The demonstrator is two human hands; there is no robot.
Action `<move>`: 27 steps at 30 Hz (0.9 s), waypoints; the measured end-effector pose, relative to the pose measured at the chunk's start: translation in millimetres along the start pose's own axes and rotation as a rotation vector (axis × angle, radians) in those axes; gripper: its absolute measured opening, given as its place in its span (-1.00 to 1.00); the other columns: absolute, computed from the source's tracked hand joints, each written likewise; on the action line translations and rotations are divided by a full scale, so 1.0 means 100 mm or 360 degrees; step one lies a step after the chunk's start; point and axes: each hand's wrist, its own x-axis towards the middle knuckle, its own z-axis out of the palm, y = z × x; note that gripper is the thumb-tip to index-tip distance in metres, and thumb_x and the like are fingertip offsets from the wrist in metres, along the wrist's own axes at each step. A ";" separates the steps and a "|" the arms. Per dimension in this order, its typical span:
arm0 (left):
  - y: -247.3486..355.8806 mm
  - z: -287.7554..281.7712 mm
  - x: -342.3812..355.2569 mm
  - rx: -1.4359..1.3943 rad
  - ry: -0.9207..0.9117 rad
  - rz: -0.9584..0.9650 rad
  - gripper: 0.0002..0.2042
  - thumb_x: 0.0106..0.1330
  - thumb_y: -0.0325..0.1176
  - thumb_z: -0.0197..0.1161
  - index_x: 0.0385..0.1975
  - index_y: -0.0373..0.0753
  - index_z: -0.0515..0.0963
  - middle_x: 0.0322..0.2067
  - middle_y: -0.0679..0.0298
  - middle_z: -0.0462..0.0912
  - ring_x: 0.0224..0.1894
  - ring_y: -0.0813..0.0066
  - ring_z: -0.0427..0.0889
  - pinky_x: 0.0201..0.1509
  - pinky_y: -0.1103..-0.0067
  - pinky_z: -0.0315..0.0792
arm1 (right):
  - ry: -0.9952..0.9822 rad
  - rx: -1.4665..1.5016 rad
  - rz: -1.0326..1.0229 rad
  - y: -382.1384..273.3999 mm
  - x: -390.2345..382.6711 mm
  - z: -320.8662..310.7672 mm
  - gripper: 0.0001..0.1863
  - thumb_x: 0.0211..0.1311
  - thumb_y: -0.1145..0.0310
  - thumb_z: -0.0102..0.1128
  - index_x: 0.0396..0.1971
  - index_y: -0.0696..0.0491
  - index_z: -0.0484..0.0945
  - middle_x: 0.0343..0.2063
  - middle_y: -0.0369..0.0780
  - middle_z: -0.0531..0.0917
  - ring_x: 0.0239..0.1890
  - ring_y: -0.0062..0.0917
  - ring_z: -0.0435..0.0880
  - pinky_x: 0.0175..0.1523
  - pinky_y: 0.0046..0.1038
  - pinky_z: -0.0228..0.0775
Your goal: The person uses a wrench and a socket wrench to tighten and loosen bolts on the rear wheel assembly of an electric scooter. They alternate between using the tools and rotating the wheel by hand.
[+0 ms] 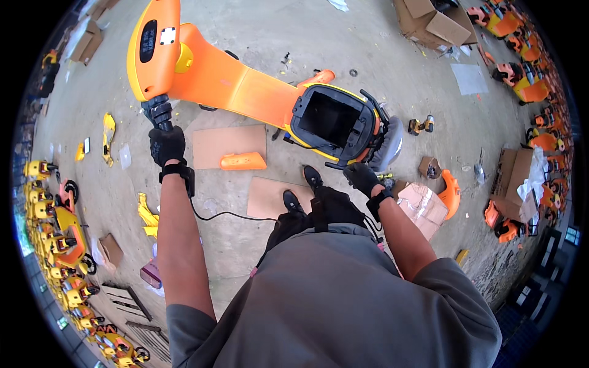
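An orange and yellow electric scooter (pixel 264 98) stands in front of me, its front end at the left and its rear at the right. My left hand (pixel 167 146), in a black glove, is closed round the black handlebar grip (pixel 158 111). Behind the footboard, the dark storage box (pixel 331 116) under the seat lies uncovered. A grey padded part, apparently the seat (pixel 390 147), is tipped back beside it. My right hand (pixel 361 178), also gloved, is curled closed at the scooter's near rear side; what its fingers hold is hidden.
On the floor lie cardboard sheets (pixel 230 138), an orange panel (pixel 243 161) and yellow panels (pixel 108 138). Two power drills (pixel 421 125) stand beyond the scooter's rear. A carton (pixel 423 205) and an orange cover (pixel 451 193) lie at right. Rows of scooters (pixel 70 239) line both sides.
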 end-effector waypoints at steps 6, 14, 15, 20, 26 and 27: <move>0.04 0.05 -0.03 -0.0119 0.0010 0.0063 -0.64 -0.03 -0.18 0.18 -0.33 -0.36 0.48 -0.40 -0.14 0.63 -0.25 -0.16 0.63 -0.15 0.17 0.49 | -0.0056 0.0531 0.0701 0.61 -0.39 0.13 -0.71 0.28 0.15 0.10 -0.37 0.11 0.51 -0.51 -0.22 0.59 -0.52 -0.49 0.63 -0.45 -0.44 0.52; -0.06 0.00 0.00 -0.0180 -0.0100 0.0045 -0.64 -0.05 -0.17 0.19 -0.35 -0.35 0.49 -0.42 -0.12 0.64 -0.28 -0.14 0.64 -0.19 0.16 0.49 | 0.0339 0.0898 0.1116 1.14 -1.24 0.31 -0.73 0.24 0.20 0.09 -0.36 0.14 0.50 -0.45 -0.12 0.63 -0.47 -0.35 0.67 -0.40 -0.28 0.55; -0.07 -0.04 0.01 -0.0205 -0.0149 0.0012 -0.63 -0.05 -0.17 0.19 -0.34 -0.34 0.49 -0.42 -0.11 0.64 -0.28 -0.14 0.64 -0.20 0.16 0.49 | 0.0339 0.0940 0.1116 1.26 -1.28 0.34 -0.73 0.23 0.20 0.09 -0.36 0.13 0.50 -0.44 -0.11 0.63 -0.47 -0.35 0.67 -0.40 -0.27 0.56; -0.04 -0.06 0.01 -0.0098 -0.0048 0.0056 -0.61 -0.03 -0.16 0.19 -0.28 -0.33 0.48 -0.34 -0.13 0.64 -0.21 -0.12 0.64 -0.11 0.18 0.50 | -0.0088 -0.0247 0.0179 1.77 -1.34 0.36 -0.71 0.21 0.20 0.11 -0.33 0.17 0.50 -0.48 -0.09 0.66 -0.44 -0.33 0.71 -0.43 -0.22 0.56; -0.08 0.02 0.17 0.0191 -0.0253 -0.0090 -0.36 -0.13 -0.04 0.27 -0.07 -0.33 0.37 -0.10 -0.07 0.57 -0.04 -0.02 0.59 0.01 0.24 0.47 | 0.0316 0.0998 0.1055 1.45 -1.18 0.29 -0.71 0.25 0.18 0.11 -0.30 0.14 0.51 -0.48 -0.15 0.62 -0.51 -0.40 0.65 -0.46 -0.36 0.55; -0.14 0.08 0.29 0.0109 -0.0335 -0.0116 -0.29 -0.15 0.02 0.30 -0.02 -0.33 0.33 -0.04 -0.08 0.52 0.00 -0.03 0.55 0.06 0.23 0.45 | 0.0226 0.0924 0.0981 1.55 -1.15 0.22 -0.74 0.27 0.16 0.09 -0.27 0.05 0.46 -0.47 -0.15 0.61 -0.46 -0.37 0.65 -0.42 -0.30 0.56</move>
